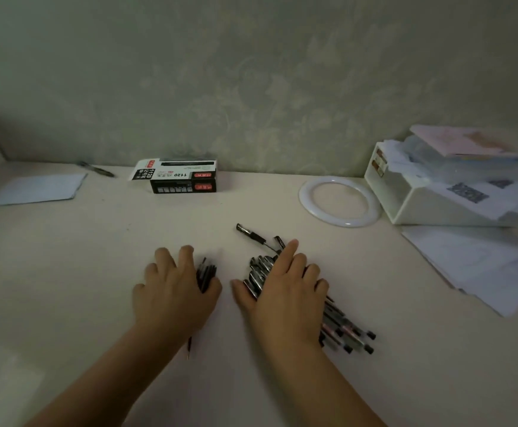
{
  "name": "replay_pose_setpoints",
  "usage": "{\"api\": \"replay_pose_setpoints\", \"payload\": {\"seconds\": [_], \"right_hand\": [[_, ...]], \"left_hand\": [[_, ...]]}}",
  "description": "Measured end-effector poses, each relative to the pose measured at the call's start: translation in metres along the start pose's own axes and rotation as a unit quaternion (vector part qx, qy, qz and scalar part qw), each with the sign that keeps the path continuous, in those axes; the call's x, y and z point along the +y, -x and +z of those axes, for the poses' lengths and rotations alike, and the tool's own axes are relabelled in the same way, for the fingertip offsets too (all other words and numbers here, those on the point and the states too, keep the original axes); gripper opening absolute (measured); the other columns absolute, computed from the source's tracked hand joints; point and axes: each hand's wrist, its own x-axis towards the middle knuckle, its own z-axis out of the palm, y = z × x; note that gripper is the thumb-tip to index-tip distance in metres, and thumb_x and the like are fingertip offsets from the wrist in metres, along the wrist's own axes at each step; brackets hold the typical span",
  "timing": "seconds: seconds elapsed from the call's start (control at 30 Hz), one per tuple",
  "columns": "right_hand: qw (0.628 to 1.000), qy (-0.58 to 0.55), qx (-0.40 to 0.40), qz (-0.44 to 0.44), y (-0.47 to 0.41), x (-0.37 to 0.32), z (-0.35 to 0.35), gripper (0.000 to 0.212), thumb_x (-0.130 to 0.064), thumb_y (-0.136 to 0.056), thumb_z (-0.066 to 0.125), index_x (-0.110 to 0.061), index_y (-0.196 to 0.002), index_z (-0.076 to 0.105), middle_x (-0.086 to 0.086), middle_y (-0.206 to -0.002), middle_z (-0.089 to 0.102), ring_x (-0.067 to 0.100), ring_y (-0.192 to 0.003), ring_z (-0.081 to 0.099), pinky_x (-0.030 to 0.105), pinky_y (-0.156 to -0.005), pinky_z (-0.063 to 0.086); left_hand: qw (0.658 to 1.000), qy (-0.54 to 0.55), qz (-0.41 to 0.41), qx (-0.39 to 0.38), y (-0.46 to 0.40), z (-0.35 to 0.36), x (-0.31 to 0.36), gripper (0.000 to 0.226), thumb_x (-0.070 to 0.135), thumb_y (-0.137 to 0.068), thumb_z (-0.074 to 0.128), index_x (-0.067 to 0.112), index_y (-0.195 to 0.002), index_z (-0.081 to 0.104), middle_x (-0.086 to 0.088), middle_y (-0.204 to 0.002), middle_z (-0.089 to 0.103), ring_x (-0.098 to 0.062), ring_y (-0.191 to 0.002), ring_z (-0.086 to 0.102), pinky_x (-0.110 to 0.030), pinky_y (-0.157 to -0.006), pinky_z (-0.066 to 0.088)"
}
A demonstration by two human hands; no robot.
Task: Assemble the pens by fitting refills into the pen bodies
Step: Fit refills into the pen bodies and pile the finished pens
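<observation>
Refills lie under my left hand, fingers spread; my right hand presses flat on pen bodies, mid-counter.

The pale table carried a pen box. Left of the box lay blue paper; right, a white ring; nearer, pen bodies and refills.

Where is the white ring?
In the head view the white ring lies flat on the desk's far right, near the wall, just left of the white box and beyond the right hand.
</observation>
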Motion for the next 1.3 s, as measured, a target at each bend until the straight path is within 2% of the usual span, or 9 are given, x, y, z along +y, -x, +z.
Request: {"api": "replay_pose_setpoints", "payload": {"seconds": [0.17,0.3,0.4,0.6,0.7,0.87,1.0,1.1,1.3], "right_hand": [[0.999,0.015,0.029,-0.006,0.003,0.003,0.006,0.11,-0.082,-0.077,0.038,-0.007,-0.152,0.013,0.019,-0.144,0.035,0.04,-0.121,0.041,0.053,-0.1,0.031],[0.997,-0.005,0.07,-0.013,0.017,0.004,-0.001,0.077,-0.07,-0.082,0.04,-0.012,-0.132,0.044,0.01,-0.12,0.054,0.031,-0.106,0.049,0.045,-0.091,0.035],[0.997,0.019,0.076,-0.014,0.024,0.002,-0.005,0.063,-0.064,-0.088,0.039,-0.012,-0.121,0.051,0.007,-0.112,0.056,0.029,-0.101,0.05,0.042,-0.086,0.035],[0.99,0.136,0.03,-0.003,0.012,-0.004,-0.008,0.079,-0.07,-0.091,0.026,-0.004,-0.128,0.05,0.017,-0.123,0.049,0.035,-0.116,0.044,0.053,-0.104,0.027],[0.984,0.167,0.032,-0.048,0.004,-0.016,-0.009,0.092,-0.072,-0.091,0.026,0.003,-0.144,0.031,0.024,-0.145,0.034,0.042,-0.135,0.03,0.059,-0.113,0.015],[0.975,0.047,0.12,-0.184,0.013,-0.015,0.002,0.065,-0.053,-0.083,0.066,-0.009,-0.131,0.06,0.016,-0.133,0.059,0.035,-0.124,0.055,0.052,-0.107,0.041],[0.979,0.021,0.123,-0.16,0.015,-0.005,-0.002,0.054,-0.046,-0.081,0.071,-0.011,-0.121,0.065,0.012,-0.126,0.062,0.035,-0.122,0.056,0.051,-0.107,0.041],[0.97,0.031,0.153,-0.188,0.022,-0.007,-0.003,0.047,-0.043,-0.078,0.074,-0.013,-0.113,0.067,0.008,-0.12,0.065,0.031,-0.114,0.059,0.047,-0.105,0.043],[0.958,0.048,0.176,-0.219,0.02,-0.011,0.0,0.035,-0.04,-0.071,0.081,-0.014,-0.093,0.069,0.006,-0.105,0.069,0.028,-0.1,0.065,0.046,-0.095,0.05]], "left_hand": [[0.993,0.081,0.083,0.023,0.0,0.009,-0.022,0.072,0.067,-0.077,0.055,0.03,-0.133,0.029,-0.003,-0.116,0.036,-0.027,-0.108,0.051,-0.04,-0.083,0.047],[0.983,0.126,0.127,0.035,0.0,0.007,-0.027,0.062,0.055,-0.079,0.057,0.031,-0.132,0.035,-0.003,-0.119,0.04,-0.028,-0.101,0.056,-0.038,-0.077,0.05],[0.979,0.136,0.148,0.033,-0.003,0.004,-0.032,0.05,0.044,-0.084,0.054,0.03,-0.13,0.038,-0.003,-0.12,0.04,-0.027,-0.093,0.058,-0.033,-0.069,0.046],[0.976,0.151,0.141,0.068,-0.015,0.007,-0.036,0.044,0.042,-0.085,0.053,0.034,-0.127,0.041,0.007,-0.109,0.032,-0.014,-0.072,0.054,-0.025,-0.055,0.042],[0.967,0.189,0.15,0.084,-0.018,0.01,-0.047,0.048,0.045,-0.082,0.06,0.038,-0.125,0.042,0.011,-0.106,0.024,-0.006,-0.066,0.052,-0.02,-0.049,0.037],[0.965,0.203,0.132,0.104,-0.001,0.009,-0.058,0.044,0.044,-0.08,0.064,0.042,-0.12,0.047,0.014,-0.112,0.023,-0.006,-0.068,0.053,-0.02,-0.054,0.038],[0.961,0.2,0.147,0.117,0.01,0.008,-0.051,0.04,0.039,-0.08,0.065,0.035,-0.119,0.055,0.008,-0.118,0.034,-0.014,-0.093,0.048,-0.023,-0.069,0.04],[0.965,0.167,0.149,0.136,0.016,0.007,-0.054,0.042,0.042,-0.079,0.066,0.031,-0.119,0.059,0.003,-0.118,0.043,-0.016,-0.097,0.04,-0.025,-0.077,0.036],[0.973,0.112,0.177,0.099,0.016,0.008,-0.057,0.047,0.062,-0.078,0.054,0.045,-0.122,0.052,0.012,-0.128,0.038,-0.02,-0.116,0.038,-0.036,-0.094,0.032]]}}
